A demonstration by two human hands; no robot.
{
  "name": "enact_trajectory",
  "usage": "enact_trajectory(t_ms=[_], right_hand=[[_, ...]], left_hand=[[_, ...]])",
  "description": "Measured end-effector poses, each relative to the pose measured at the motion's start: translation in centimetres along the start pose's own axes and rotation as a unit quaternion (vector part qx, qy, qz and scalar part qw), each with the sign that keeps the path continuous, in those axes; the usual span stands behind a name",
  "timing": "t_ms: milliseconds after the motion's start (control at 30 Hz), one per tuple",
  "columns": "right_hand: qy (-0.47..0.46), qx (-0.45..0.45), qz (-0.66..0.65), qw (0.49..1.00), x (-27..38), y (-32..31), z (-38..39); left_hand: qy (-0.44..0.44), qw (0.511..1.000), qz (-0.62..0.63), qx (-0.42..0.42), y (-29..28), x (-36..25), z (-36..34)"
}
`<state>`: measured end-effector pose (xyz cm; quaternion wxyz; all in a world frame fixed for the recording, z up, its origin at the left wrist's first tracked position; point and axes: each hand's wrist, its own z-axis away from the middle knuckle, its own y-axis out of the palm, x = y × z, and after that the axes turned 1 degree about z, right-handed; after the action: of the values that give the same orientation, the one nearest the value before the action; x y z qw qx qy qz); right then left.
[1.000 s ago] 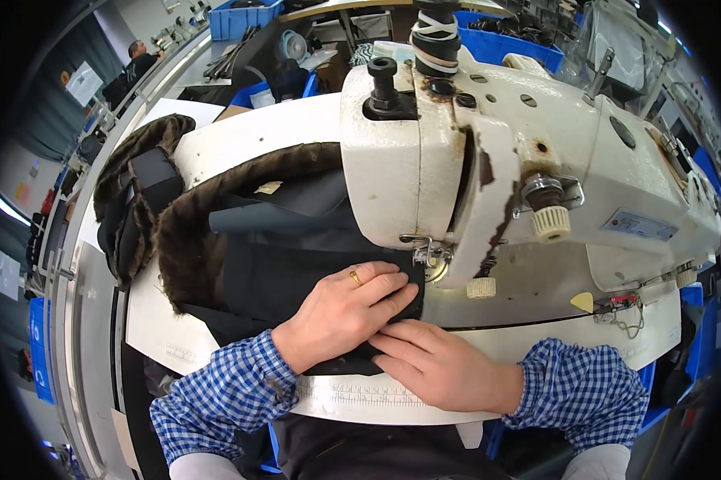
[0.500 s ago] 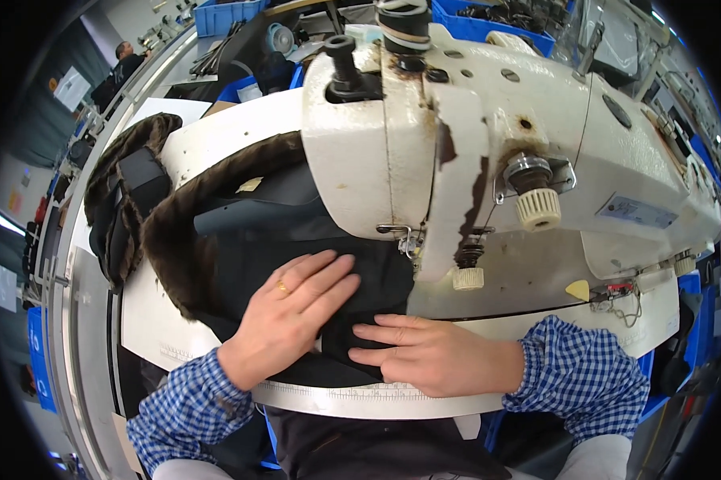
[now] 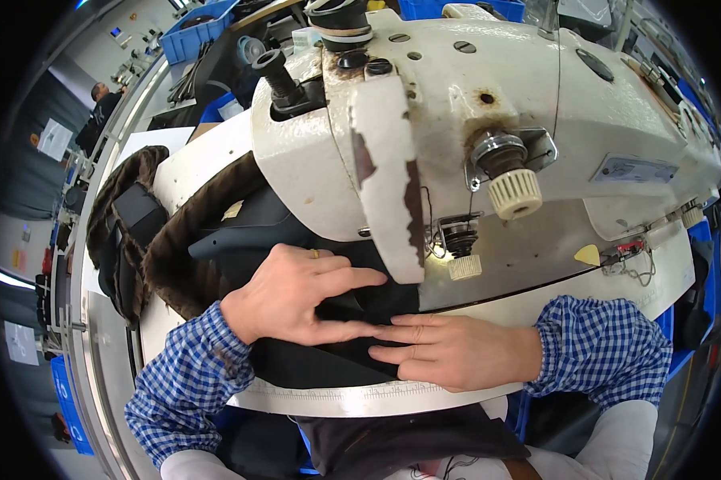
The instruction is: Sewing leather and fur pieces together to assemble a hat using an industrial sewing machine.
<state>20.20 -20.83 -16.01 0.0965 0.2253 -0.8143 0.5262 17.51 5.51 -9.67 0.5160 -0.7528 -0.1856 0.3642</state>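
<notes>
Both hands rest on a piece of black fabric (image 3: 320, 366) with brown fur trim (image 3: 167, 270), laid over the bed of a white sewing machine (image 3: 308, 172). My left hand (image 3: 292, 292) has its thumb and index finger stretched apart, pointing right, the index close to the machine's needle area. My right hand (image 3: 460, 348) lies flat on the cloth's right edge, fingers extended toward the left thumb, whose tip meets or nearly meets them. Neither hand grips anything. The needle and presser foot are hidden behind the machine's front guard.
A second fur-trimmed black piece (image 3: 136, 212) lies at the table's left. A measuring scale (image 3: 360, 398) runs along the near table edge. Blue bins (image 3: 196, 34) stand behind the machine. A small yellow piece (image 3: 587, 255) sits right of the metal plate. Another person (image 3: 100, 108) is far left.
My left hand has gone from flat with fingers together to thumb and index spread wide. My right hand stays on the cloth. The whole view has shifted, with the machine now further left.
</notes>
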Motion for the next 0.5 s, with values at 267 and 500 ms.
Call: enact_trajectory(t_ms=[267,500], right_hand=[[-0.017,0.000,0.046,0.999,0.3,-0.3,-0.2],[-0.015,-0.010,0.055,0.998,0.3,-0.5,-0.2]], left_hand=[[0.077,0.975,-0.145,0.153,-1.2,1.3,-0.9],[0.109,0.969,-0.209,0.076,-0.4,1.6,-0.6]])
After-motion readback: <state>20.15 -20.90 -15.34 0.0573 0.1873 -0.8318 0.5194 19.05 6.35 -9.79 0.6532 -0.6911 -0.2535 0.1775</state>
